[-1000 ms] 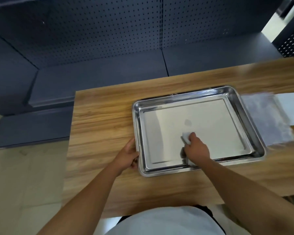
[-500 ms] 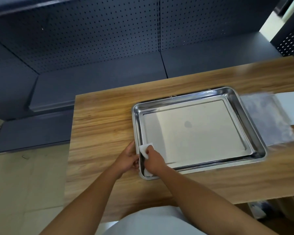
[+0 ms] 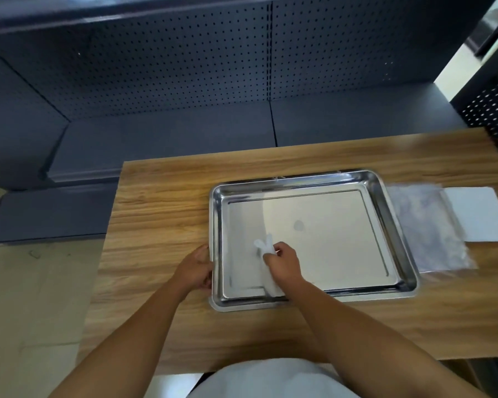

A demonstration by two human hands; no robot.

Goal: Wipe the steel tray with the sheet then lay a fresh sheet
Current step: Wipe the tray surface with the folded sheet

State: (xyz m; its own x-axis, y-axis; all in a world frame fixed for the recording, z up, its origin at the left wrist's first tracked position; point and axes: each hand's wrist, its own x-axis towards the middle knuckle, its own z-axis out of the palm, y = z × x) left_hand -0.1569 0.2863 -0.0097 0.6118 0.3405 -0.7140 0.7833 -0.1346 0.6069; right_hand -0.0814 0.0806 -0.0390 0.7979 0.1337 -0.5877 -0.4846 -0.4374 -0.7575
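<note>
Steel tray could skid on the tabletop if the left hand gripping its rim slackened while the right hand pinched the crumpled sheet.

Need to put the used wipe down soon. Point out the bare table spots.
Bare wood lies left of the steel tray, beyond the left hand, and in the strip behind the tray. Right of it is crowded: plastic sleeve and white sheet.
</note>
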